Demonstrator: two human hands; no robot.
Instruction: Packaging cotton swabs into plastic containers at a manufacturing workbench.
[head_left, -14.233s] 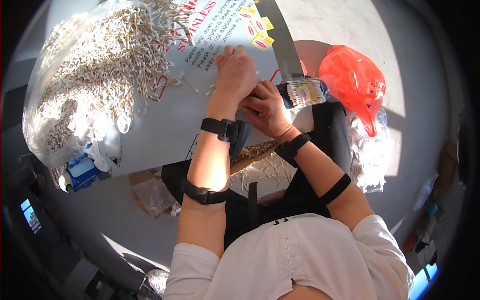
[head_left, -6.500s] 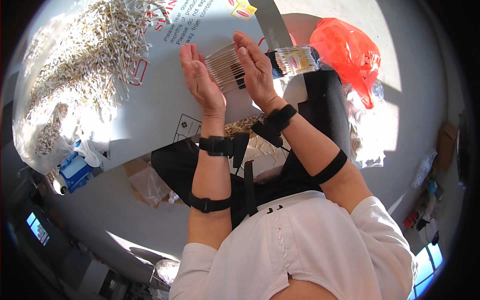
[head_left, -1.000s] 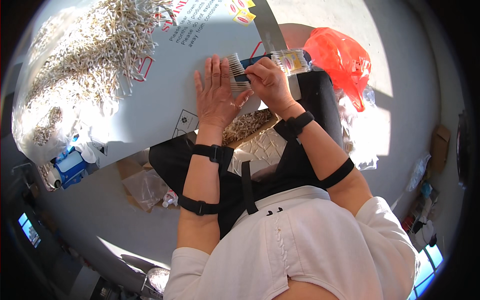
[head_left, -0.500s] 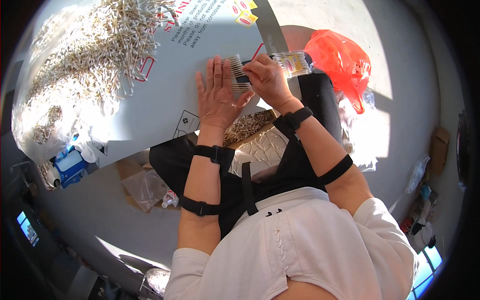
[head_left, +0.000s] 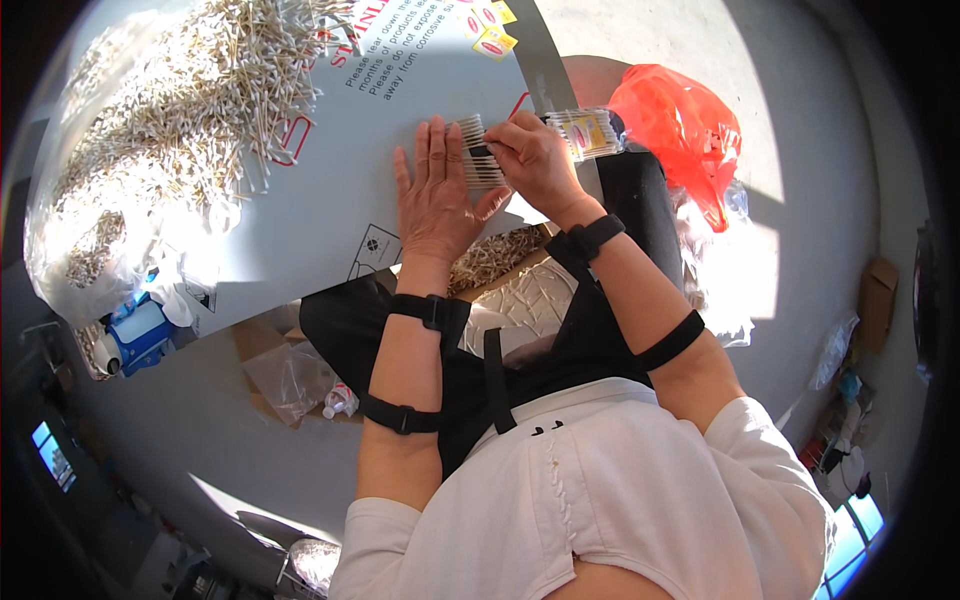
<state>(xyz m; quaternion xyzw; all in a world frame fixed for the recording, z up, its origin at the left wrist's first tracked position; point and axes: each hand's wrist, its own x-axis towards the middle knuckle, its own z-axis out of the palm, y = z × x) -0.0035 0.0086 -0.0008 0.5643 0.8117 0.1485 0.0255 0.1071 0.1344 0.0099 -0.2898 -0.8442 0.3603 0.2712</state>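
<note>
While our left hand (head_left: 437, 212) lies flat and open, palm down on the grey counter (head_left: 320, 220), our right hand (head_left: 540, 165) bends with its fingertips bunched together; we cannot tell whether they pinch anything; between both hands, a row of cotton swabs (head_left: 484, 174) lies on the counter; just right of them we see a yellow-labelled swab pack (head_left: 577, 130); leftward spreads a loose swab heap (head_left: 190, 130).

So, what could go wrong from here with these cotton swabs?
The bare left hand lies flat beside a row of thin, white-tipped cotton swabs, so a sideways slip might skew them. The bare right hand could nudge the clear, yellow-labelled swab pack by the right edge of the grey table.
</note>
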